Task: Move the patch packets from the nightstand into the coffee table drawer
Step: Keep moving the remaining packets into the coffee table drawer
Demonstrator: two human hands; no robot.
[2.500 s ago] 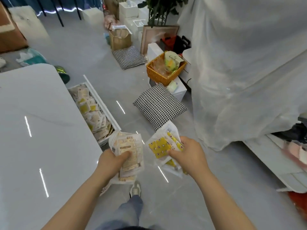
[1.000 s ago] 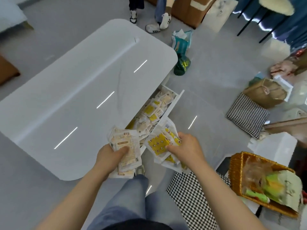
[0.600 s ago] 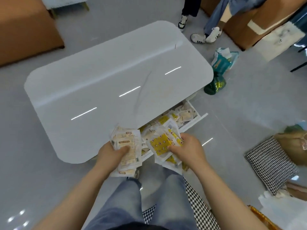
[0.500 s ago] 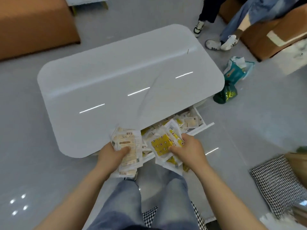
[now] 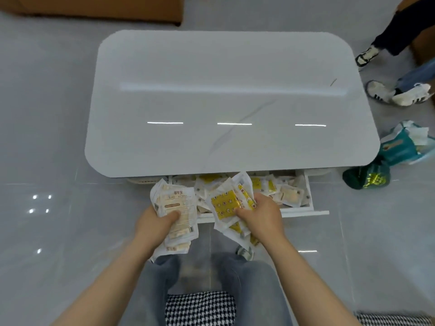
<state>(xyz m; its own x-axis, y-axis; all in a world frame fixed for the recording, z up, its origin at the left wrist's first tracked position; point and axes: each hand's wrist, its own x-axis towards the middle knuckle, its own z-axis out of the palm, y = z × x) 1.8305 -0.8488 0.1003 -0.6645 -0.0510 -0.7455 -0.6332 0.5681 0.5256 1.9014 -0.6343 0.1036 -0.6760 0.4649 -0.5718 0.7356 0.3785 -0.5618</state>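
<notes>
My left hand [image 5: 157, 222] grips a stack of beige-printed patch packets [image 5: 177, 205], thumb on top. A fan of white packets with yellow squares [image 5: 226, 204] is held in my right hand [image 5: 261, 215]. Both bundles hover at the front edge of the open white drawer [image 5: 308, 212] under the white coffee table [image 5: 226, 102]. Several loose packets [image 5: 288, 192] fill the drawer, its left part hidden behind my bundles.
A black-and-white checked cushion [image 5: 200, 308] lies under my knees on the grey floor. A teal bag [image 5: 403, 147] and a green bag [image 5: 366, 177] lie right of the table. Other people's shoes [image 5: 397, 95] stand at the far right. A brown box [image 5: 94, 8] sits beyond the table.
My view has swung round from the side of the table until it faces the drawer squarely. Both hands kept their bundles and now hang right at the drawer front.
</notes>
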